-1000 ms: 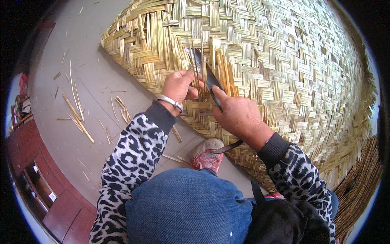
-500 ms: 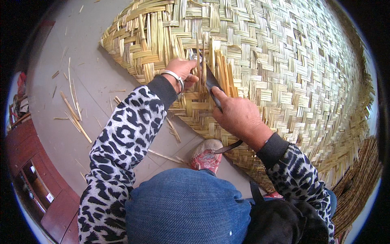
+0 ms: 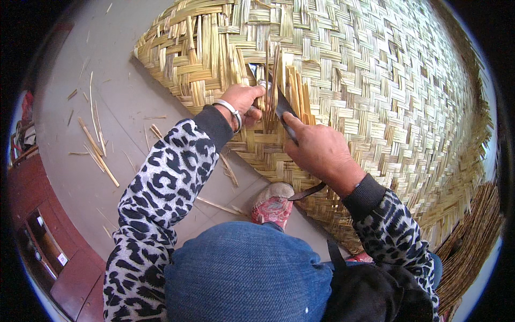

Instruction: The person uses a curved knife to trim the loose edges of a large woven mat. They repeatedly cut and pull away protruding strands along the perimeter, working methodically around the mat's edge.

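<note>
A large pale woven mat (image 3: 370, 102) of flat split strips spreads in front of me, one corner pointing left. My left hand (image 3: 241, 103), a silver bangle on its wrist, is closed at a strip standing loose from the weave; its fingertips are partly hidden. Something whitish and shiny lies at its thumb. My right hand (image 3: 322, 149) grips a knife with a dark narrow blade (image 3: 281, 104), forefinger laid along it. The blade slants up and left between upright thin strips (image 3: 272, 80) and a bundle of thicker yellow strip ends (image 3: 298, 91). A dark curved piece juts from beneath my right hand.
Cut scraps (image 3: 96, 147) litter the grey floor (image 3: 134, 102) at the left. My red patterned shoe (image 3: 273, 206) touches the mat's near edge. Reddish-brown wooden furniture (image 3: 59, 214) stands at the far left, and a brown fibrous bundle (image 3: 472, 241) lies at the lower right.
Both hands have shifted slightly nearer to me, the right one a touch rightward with the knife. The thin upright strips lean further right. A bluish gap shows above my left hand.
</note>
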`<state>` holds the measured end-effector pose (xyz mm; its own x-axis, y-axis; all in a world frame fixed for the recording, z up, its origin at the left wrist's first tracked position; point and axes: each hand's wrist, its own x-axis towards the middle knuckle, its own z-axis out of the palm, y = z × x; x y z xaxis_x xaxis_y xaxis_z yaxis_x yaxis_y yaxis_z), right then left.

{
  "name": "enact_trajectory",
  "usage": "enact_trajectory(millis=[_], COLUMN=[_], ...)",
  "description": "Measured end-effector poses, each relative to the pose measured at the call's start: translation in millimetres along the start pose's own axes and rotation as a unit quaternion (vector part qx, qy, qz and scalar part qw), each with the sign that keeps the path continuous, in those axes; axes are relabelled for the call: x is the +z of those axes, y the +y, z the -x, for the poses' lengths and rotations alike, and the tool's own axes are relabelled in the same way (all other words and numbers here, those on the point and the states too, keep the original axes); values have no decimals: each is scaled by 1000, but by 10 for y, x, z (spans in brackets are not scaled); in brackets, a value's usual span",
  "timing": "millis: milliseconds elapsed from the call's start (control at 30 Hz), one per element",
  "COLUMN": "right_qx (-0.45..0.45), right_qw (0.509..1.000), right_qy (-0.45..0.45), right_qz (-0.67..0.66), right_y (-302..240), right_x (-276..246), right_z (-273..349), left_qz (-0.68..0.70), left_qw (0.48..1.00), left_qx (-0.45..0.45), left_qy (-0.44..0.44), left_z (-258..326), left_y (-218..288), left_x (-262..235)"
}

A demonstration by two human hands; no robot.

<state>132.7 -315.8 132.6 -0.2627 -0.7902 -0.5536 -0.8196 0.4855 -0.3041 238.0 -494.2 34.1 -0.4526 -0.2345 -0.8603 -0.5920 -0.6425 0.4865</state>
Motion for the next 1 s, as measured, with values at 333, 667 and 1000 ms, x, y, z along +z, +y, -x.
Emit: enact_trajectory(millis=[333,667,1000], right_qx=[-7,-5,-7], right_qw=[1000,999,997], right_qy=[19,11,-8], right_qz=[10,42,71], right_y=[-13,-12,1], right_x=[-58,-52,-99], right_z=[15,23,190], left_qz=[-4,-96,-509], left_qw=[999,991,763], left_qx=[-29,83,312], left_qy=[29,47,247], left_z=[-145,110,54], left_y=[102,113,-117], left_x=[-51,-75,-63])
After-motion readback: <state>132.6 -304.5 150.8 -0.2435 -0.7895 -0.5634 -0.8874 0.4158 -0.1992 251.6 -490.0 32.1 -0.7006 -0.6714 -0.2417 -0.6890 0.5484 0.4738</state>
